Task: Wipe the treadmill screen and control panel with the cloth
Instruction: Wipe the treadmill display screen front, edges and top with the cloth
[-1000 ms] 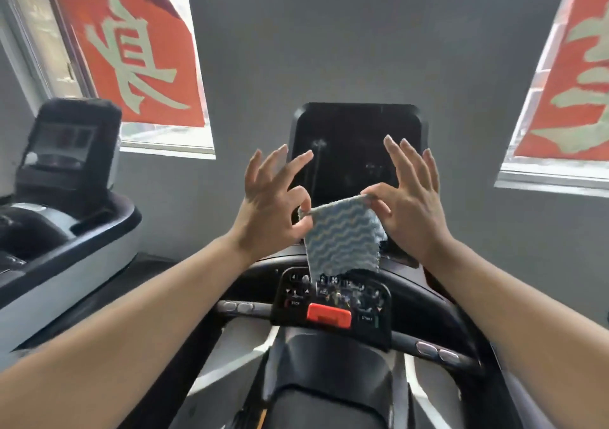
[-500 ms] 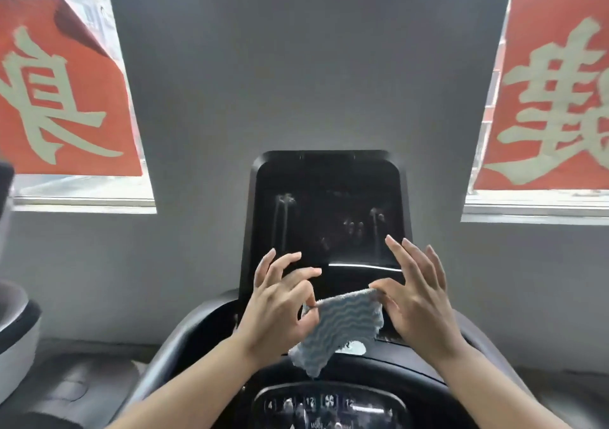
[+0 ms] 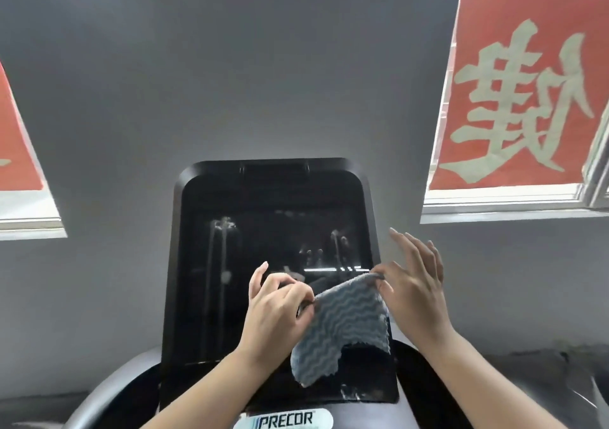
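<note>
**Cloth held out in front of the screen, wiping not yet begun**

Grey wall, windows on either side with red banners (image 3: pixel 514 99) bearing pale characters. The treadmill screen (image 3: pixel 263 264) fills the middle of the view, dark, with smudges and streaks on the glass. A Precor label (image 3: pixel 285 418) sits at the bottom edge.

The cloth (image 3: pixel 346 326), blue-grey with a wavy weave, hangs in front of the screen's lower right part. Left hand (image 3: pixel 276 313): fingers curled, pinching the cloth's upper left corner. Right hand (image 3: pixel 412 290): thumb and forefinger pinch the upper right corner, remaining fingers spread.

Compared with half a second ago: the view has closed in on the screen, the control panel buttons have dropped out of sight, and the cloth is stretched wider. Judgement: cloth readied, first pass on the glass likely next.
</note>
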The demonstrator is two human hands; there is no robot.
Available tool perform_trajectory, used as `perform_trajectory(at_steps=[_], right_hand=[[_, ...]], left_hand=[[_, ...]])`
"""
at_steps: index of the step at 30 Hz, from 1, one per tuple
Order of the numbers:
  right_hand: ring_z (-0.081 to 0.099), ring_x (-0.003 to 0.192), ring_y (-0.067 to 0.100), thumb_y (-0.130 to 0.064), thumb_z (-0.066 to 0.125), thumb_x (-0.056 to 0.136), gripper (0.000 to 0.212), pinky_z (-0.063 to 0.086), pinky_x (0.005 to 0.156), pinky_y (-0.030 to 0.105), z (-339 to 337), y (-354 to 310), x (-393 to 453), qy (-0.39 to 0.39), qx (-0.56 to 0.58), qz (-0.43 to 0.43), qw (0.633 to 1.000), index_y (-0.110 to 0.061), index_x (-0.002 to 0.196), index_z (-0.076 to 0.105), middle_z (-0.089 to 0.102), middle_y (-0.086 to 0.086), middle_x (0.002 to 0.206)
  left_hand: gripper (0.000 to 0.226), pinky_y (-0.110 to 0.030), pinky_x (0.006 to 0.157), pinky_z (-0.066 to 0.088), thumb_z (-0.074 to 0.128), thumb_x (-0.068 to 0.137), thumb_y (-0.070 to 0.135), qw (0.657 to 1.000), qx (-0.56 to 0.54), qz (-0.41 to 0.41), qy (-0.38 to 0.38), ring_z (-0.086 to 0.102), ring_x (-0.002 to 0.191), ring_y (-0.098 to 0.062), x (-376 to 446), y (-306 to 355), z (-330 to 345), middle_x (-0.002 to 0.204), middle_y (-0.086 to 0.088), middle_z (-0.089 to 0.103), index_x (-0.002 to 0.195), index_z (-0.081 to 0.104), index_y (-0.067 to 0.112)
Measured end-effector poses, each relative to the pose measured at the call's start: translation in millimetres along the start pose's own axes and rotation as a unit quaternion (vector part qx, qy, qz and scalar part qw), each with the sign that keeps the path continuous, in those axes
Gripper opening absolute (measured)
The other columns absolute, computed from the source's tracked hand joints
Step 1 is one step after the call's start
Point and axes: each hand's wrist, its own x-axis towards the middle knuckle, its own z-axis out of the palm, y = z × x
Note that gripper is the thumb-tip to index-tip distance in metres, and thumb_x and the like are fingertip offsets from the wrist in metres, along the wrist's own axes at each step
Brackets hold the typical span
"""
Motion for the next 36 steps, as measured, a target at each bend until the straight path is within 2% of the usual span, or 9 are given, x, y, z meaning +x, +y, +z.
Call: perform_trajectory(at_steps=[4, 11, 22, 24, 26, 29, 31, 33, 36], right_hand=[[0.037, 0.134, 0.033, -0.018, 0.088, 0.072, 0.014, 0.021, 0.117, 0.053, 30.3, 38.1, 49.6, -0.011, 0.026, 0.012, 1.000, -0.015, 0.080, 0.076, 0.054, 0.015, 0.140], [0.035, 0.137, 0.038, -0.028, 0.080, 0.082, 0.013, 0.013, 0.120, 0.051, 94.0, 86.1, 112.1, -0.040, 0.026, 0.044, 0.998, -0.016, 0.079, 0.074, 0.049, 0.014, 0.146], [0.038, 0.133, 0.041, -0.030, 0.078, 0.084, 0.014, 0.011, 0.118, 0.052, 156.0, 113.7, 158.2, -0.045, -0.017, 0.066, 0.997, -0.016, 0.083, 0.074, 0.052, 0.014, 0.141], [0.049, 0.117, 0.043, -0.025, 0.084, 0.077, 0.019, 0.029, 0.109, 0.055, 161.8, 106.1, 169.7, -0.032, -0.029, 0.074, 0.996, -0.013, 0.086, 0.073, 0.058, 0.016, 0.125], [0.057, 0.088, 0.037, -0.015, 0.086, 0.073, 0.025, 0.046, 0.082, 0.045, 164.0, 85.6, 166.0, 0.018, -0.001, 0.090, 0.996, -0.008, 0.086, 0.066, 0.060, 0.014, 0.099], [0.058, 0.071, 0.032, 0.000, 0.078, 0.077, 0.019, 0.048, 0.060, 0.037, 176.9, 53.0, 122.8, 0.050, 0.089, 0.054, 0.993, -0.005, 0.087, 0.062, 0.060, 0.012, 0.085], [0.062, 0.090, 0.035, -0.001, 0.073, 0.082, 0.024, 0.054, 0.075, 0.042, 191.3, 45.4, 92.7, 0.007, 0.087, 0.022, 0.996, -0.003, 0.104, 0.065, 0.062, 0.013, 0.102], [0.057, 0.118, 0.037, -0.017, 0.064, 0.091, 0.033, 0.047, 0.099, 0.046, 202.1, 47.8, 78.8, -0.027, 0.042, -0.007, 0.999, -0.004, 0.121, 0.062, 0.059, 0.014, 0.127], [0.028, 0.148, 0.036, -0.049, 0.039, 0.100, 0.065, 0.029, 0.118, 0.051, 203.6, 46.5, 78.7, -0.100, -0.006, 0.002, 0.995, -0.003, 0.145, 0.045, 0.037, 0.018, 0.156]], left_hand=[[0.006, -0.044, 0.117, 0.022, 0.070, 0.079, 0.028, 0.997, 0.040, -0.044, 0.043, 0.058, 0.090, -0.013, 44.2, -8.1, 35.5, 0.070, 0.017, 0.063, 0.080, 0.065, 0.025], [0.008, -0.056, 0.114, 0.026, 0.073, 0.080, 0.026, 0.981, 0.181, -0.044, 0.062, 0.053, 0.121, -0.028, 122.6, -43.8, 89.7, 0.114, -0.002, 0.066, 0.078, 0.070, 0.019], [0.021, -0.058, 0.116, 0.022, 0.074, 0.082, 0.035, 0.967, 0.241, -0.050, 0.064, 0.049, 0.128, -0.032, 161.5, -70.6, 130.7, 0.124, -0.005, 0.062, 0.073, 0.069, 0.017], [0.021, -0.057, 0.116, 0.021, 0.076, 0.080, 0.033, 0.966, 0.244, -0.059, 0.063, 0.049, 0.129, -0.032, 168.2, -69.2, 136.4, 0.124, -0.005, 0.063, 0.070, 0.068, 0.017], [0.020, -0.057, 0.117, 0.021, 0.075, 0.079, 0.031, 0.964, 0.247, -0.073, 0.065, 0.047, 0.129, -0.032, 171.2, -65.6, 142.1, 0.124, -0.006, 0.063, 0.068, 0.066, 0.016], [0.020, -0.057, 0.117, 0.020, 0.075, 0.079, 0.029, 0.963, 0.248, -0.084, 0.057, 0.046, 0.130, -0.032, 171.3, -61.5, 146.1, 0.125, -0.008, 0.062, 0.069, 0.065, 0.015], [0.020, -0.057, 0.116, 0.022, 0.075, 0.079, 0.031, 0.963, 0.254, -0.075, 0.052, 0.047, 0.129, -0.032, 170.4, -61.3, 144.4, 0.125, -0.007, 0.062, 0.072, 0.066, 0.015], [0.023, -0.056, 0.116, 0.023, 0.072, 0.082, 0.037, 0.961, 0.263, -0.065, 0.053, 0.048, 0.129, -0.033, 169.5, -64.0, 139.5, 0.127, -0.008, 0.061, 0.078, 0.065, 0.015], [0.032, -0.055, 0.118, 0.021, 0.063, 0.088, 0.044, 0.956, 0.286, -0.050, 0.039, 0.045, 0.132, -0.034, 165.9, -72.6, 127.8, 0.135, -0.012, 0.055, 0.097, 0.064, 0.013]])
